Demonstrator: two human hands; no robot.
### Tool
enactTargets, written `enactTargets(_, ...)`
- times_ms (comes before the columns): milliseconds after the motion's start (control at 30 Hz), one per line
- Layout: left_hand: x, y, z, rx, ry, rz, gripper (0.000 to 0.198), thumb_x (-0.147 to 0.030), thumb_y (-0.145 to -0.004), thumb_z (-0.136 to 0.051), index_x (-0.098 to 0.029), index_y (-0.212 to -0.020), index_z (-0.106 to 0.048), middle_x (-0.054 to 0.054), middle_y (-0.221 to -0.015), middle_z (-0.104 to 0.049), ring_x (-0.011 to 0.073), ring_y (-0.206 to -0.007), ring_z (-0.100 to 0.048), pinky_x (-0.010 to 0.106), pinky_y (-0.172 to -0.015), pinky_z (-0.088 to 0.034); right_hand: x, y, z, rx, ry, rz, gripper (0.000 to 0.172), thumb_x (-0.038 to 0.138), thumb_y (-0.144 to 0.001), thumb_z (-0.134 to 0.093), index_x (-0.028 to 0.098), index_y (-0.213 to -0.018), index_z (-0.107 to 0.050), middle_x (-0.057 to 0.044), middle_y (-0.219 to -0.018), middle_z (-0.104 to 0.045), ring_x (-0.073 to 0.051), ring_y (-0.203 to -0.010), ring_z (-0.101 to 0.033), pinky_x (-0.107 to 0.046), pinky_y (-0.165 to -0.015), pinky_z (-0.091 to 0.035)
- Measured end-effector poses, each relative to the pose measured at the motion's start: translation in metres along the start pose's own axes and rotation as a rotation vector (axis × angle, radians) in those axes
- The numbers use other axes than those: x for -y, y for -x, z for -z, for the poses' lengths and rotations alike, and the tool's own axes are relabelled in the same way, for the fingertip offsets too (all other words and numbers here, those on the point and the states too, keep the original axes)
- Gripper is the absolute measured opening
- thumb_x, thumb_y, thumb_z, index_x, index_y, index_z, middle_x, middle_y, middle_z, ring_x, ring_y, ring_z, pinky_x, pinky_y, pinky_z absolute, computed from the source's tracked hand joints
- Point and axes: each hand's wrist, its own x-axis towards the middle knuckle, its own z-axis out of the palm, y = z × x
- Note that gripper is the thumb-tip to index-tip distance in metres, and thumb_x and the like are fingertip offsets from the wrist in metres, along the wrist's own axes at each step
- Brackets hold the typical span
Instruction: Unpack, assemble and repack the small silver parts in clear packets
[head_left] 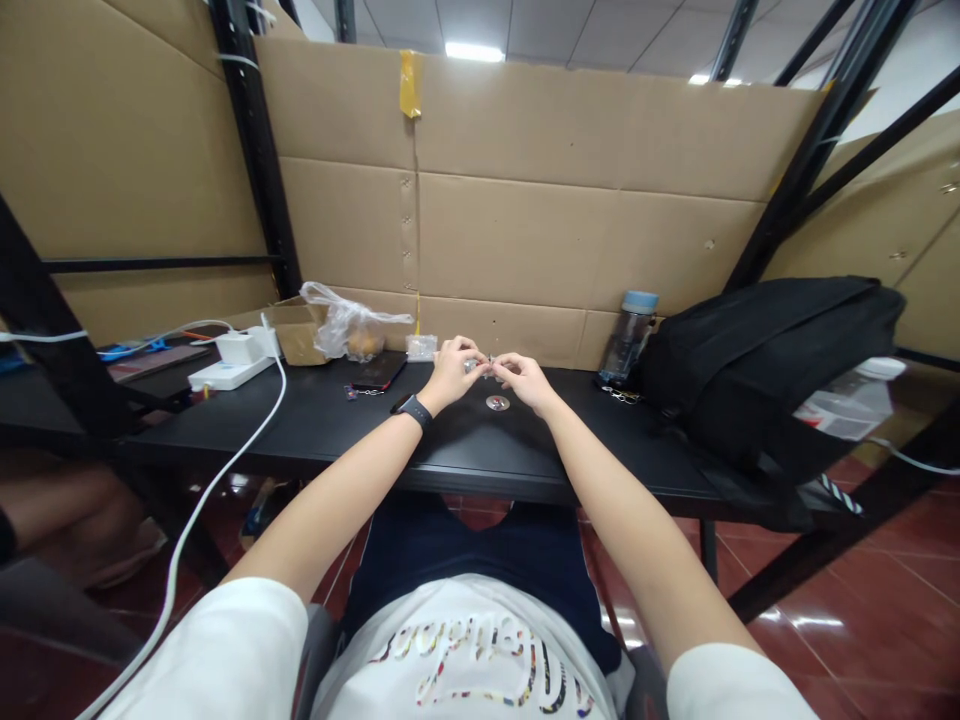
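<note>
Over the black table [592, 440], my left hand [452, 372] and my right hand [523, 380] meet at the fingertips. Both are closed in a pinch around something small, pale and shiny, partly see-through. My fingers cover most of it, so its kind does not show. Just below them on the table lies a small round silvery disc [497, 403] with a red mark in its middle. A dark watch [415, 411] is on my left wrist. Left of my left hand rests a small clear packet [421, 347].
On the left are a dark phone [379, 371], a plastic bag [358, 325] with something orange in it, and a white power strip [232, 370] with its cable. To the right stand a bottle [630, 335] and a black backpack [765, 360]. Cardboard [510, 220] walls the back.
</note>
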Motion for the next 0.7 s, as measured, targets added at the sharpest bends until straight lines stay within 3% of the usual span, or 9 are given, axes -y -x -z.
enactTargets(100,0.007,-0.003,-0.003,-0.055,0.106,0.077,0.016,-0.029,-0.092,-0.060,-0.023,-0.094,-0.075,0.007,-0.107,-0.063,0.0238,-0.108,-0.056,0.040,-0.101,-0.043,-0.003,-0.001,0.001,0.018,0.059,0.016,0.029,0.047,-0.079,-0.070,0.019,-0.085,-0.069,-0.008,-0.105,-0.070,-0.019,-0.086,-0.065,-0.026,-0.064,-0.054)
enactTargets(200,0.014,-0.006,-0.006,-0.085,0.231,0.161,0.025,-0.020,-0.093,-0.050,-0.020,-0.097,-0.074,0.007,-0.104,-0.067,0.0215,-0.107,-0.060,0.037,-0.100,-0.046,-0.004,-0.002,0.003,0.042,0.212,0.061,0.022,0.040,-0.079,-0.068,0.018,-0.075,-0.070,-0.007,-0.099,-0.067,-0.018,-0.083,-0.064,-0.030,-0.074,-0.054)
enactTargets(300,0.017,-0.005,-0.004,0.087,0.252,0.086,0.019,-0.028,-0.089,-0.059,-0.023,-0.094,-0.077,0.005,-0.103,-0.071,0.0220,-0.107,-0.063,0.035,-0.101,-0.047,-0.003,-0.002,0.003,0.057,0.268,0.090,0.020,0.037,-0.079,-0.068,0.018,-0.072,-0.071,-0.006,-0.093,-0.065,-0.018,-0.083,-0.063,-0.033,-0.081,-0.054)
enactTargets(433,0.016,-0.002,0.000,0.292,0.184,-0.042,0.018,-0.040,-0.083,-0.071,-0.027,-0.090,-0.081,0.004,-0.098,-0.074,0.0226,-0.101,-0.066,0.034,-0.097,-0.048,-0.001,-0.002,0.002,0.055,0.185,0.071,0.022,0.040,-0.079,-0.067,0.018,-0.077,-0.071,-0.007,-0.105,-0.067,-0.019,-0.086,-0.065,-0.031,-0.075,-0.054)
enactTargets(600,0.020,0.000,0.005,0.269,0.079,0.020,0.016,-0.038,-0.077,-0.076,-0.026,-0.085,-0.082,0.005,-0.095,-0.073,0.0225,-0.093,-0.066,0.034,-0.089,-0.049,-0.007,0.000,0.008,0.115,0.344,0.024,0.019,0.034,-0.077,-0.071,0.018,-0.088,-0.070,-0.002,-0.083,-0.069,-0.015,-0.070,-0.062,-0.027,-0.067,-0.050)
enactTargets(700,0.024,0.001,0.005,0.277,0.056,0.074,0.012,-0.036,-0.075,-0.076,-0.025,-0.078,-0.079,0.004,-0.086,-0.074,0.0217,-0.086,-0.066,0.033,-0.086,-0.048,-0.011,0.002,0.014,0.219,0.488,-0.011,0.035,0.029,-0.065,-0.083,0.020,-0.097,-0.072,0.001,-0.078,-0.069,-0.012,-0.062,-0.058,-0.025,-0.062,-0.046)
